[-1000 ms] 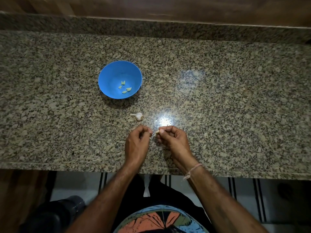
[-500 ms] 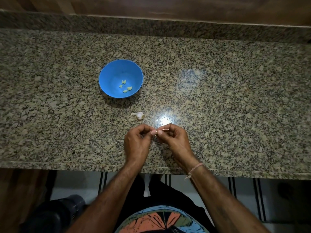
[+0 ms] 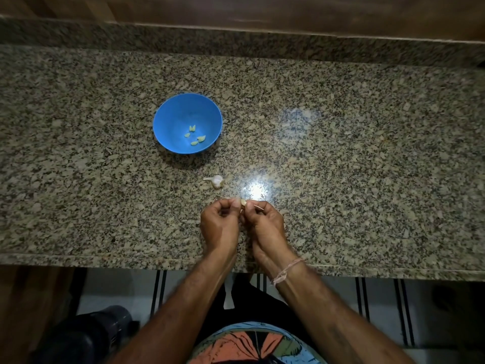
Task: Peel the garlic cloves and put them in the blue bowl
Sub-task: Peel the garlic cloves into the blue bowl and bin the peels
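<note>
A blue bowl (image 3: 168,114) sits on the granite counter left of centre, with several peeled garlic cloves (image 3: 195,135) lying in its bottom. A small white garlic head (image 3: 216,181) lies on the counter between the bowl and my hands. My left hand (image 3: 220,227) and my right hand (image 3: 265,227) meet near the front edge. Between their fingertips both pinch one small garlic cloves piece (image 3: 243,203). A thin strip of skin sticks out over my right fingers.
The granite counter (image 3: 367,166) runs wide to both sides, with a raised granite lip and a wooden wall at the back. A bright light reflection shows just beyond my hands. A dark object stands on the floor at lower left.
My hands have drawn together from slightly apart, and the clove now sits between both sets of fingertips. The bowl and garlic head have stayed put.
</note>
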`<action>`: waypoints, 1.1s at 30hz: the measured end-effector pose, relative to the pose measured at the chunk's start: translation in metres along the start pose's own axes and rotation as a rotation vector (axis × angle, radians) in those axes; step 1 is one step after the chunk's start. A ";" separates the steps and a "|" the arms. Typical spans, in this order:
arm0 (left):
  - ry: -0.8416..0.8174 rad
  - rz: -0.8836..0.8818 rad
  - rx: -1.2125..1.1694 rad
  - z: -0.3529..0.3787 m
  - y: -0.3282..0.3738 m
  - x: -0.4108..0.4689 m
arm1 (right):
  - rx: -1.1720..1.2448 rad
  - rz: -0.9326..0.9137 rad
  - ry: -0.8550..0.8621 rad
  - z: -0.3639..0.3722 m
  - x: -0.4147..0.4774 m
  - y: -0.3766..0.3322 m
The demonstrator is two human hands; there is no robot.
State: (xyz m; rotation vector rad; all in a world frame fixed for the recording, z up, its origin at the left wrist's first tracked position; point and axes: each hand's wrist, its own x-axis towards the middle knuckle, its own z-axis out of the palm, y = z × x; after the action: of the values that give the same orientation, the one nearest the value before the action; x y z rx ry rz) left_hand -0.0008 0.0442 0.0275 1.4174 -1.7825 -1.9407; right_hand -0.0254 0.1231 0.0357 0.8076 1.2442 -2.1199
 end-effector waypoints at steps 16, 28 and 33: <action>-0.178 0.330 0.362 -0.017 -0.003 0.008 | -0.254 0.056 -0.192 -0.022 0.011 -0.015; -0.213 0.460 0.559 -0.007 -0.002 -0.002 | -0.683 -0.342 -0.142 -0.018 0.012 -0.002; -0.252 0.468 0.580 -0.009 -0.005 -0.001 | -0.782 -0.368 -0.197 -0.023 0.020 -0.005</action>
State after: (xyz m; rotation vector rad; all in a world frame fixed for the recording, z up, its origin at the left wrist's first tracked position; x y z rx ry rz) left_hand 0.0078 0.0399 0.0252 0.7563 -2.6481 -1.4691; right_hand -0.0368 0.1430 0.0148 0.0283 2.0092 -1.6592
